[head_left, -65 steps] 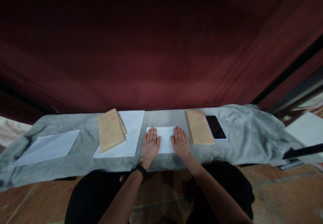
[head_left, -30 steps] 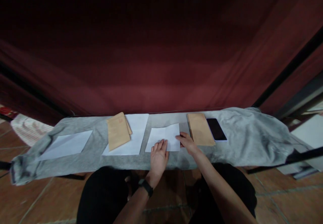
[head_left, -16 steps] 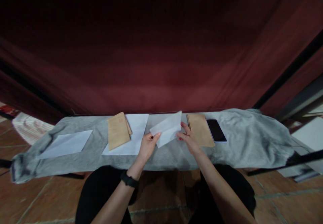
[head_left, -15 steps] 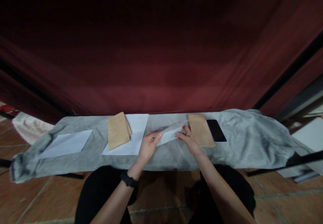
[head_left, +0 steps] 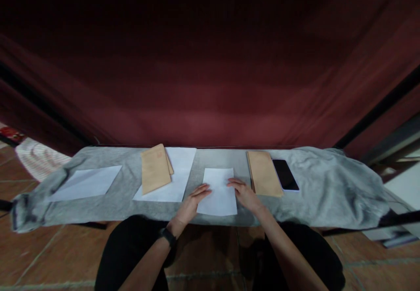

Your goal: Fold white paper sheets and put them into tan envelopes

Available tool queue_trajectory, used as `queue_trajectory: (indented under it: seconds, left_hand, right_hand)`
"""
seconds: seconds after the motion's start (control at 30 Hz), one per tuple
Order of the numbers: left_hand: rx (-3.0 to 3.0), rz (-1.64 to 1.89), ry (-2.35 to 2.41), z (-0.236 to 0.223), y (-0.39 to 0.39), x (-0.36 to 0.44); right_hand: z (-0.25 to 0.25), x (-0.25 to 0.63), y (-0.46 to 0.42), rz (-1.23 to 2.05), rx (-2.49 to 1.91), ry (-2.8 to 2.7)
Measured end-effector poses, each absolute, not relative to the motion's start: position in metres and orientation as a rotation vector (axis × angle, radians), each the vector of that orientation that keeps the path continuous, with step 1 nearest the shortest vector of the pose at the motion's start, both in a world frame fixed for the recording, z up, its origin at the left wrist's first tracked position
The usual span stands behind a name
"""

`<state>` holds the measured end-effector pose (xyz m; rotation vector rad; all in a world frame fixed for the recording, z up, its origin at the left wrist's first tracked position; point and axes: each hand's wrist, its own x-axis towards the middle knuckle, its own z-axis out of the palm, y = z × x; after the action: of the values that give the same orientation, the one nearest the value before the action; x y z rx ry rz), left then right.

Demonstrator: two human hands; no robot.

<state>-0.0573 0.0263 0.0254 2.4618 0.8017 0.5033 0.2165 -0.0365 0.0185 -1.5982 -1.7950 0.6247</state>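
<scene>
A folded white sheet of paper (head_left: 218, 201) lies upright-wise on the grey cloth in front of me. My left hand (head_left: 193, 201) rests over its left edge, fingers stretched out on the paper. From the other side, my right hand (head_left: 244, 192) touches the right edge with its fingertips, fingers extended. The thumbs are hard to make out. Just right of my right hand is a stack of brown envelopes (head_left: 265, 173), and beside it a phone (head_left: 285, 175) with a dark screen.
To the left, two brown envelopes (head_left: 155, 170) lie on larger white paper (head_left: 182, 173). Another white sheet (head_left: 87, 184) is at the far left. Grey cloth (head_left: 337, 186) covers the narrow bench, and a dark red panel (head_left: 210, 85) rises behind it.
The paper went from flat under both palms, to lifted and turned in both hands, to lying on the cloth with its long side toward me. My hands have moved to its two sides.
</scene>
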Motion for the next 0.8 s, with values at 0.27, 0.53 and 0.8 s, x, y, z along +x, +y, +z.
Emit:
queue_trajectory:
  seconds: [0.27, 0.53, 0.8]
  left_hand:
    - [2.568, 0.295, 0.714, 0.02, 0.022, -0.06]
    - [2.704, 0.162, 0.686, 0.022, 0.015, -0.068]
    - [2.674, 0.184, 0.698, 0.022, 0.014, -0.07]
  right_hand:
    - [0.022, 0.2, -0.03, 0.382, -1.792, -1.942]
    - [-0.002, 0.159, -0.017, 0.375, -1.778, -2.111]
    - [-0.007, 0.195, -0.013, 0.373, -1.977, -1.916]
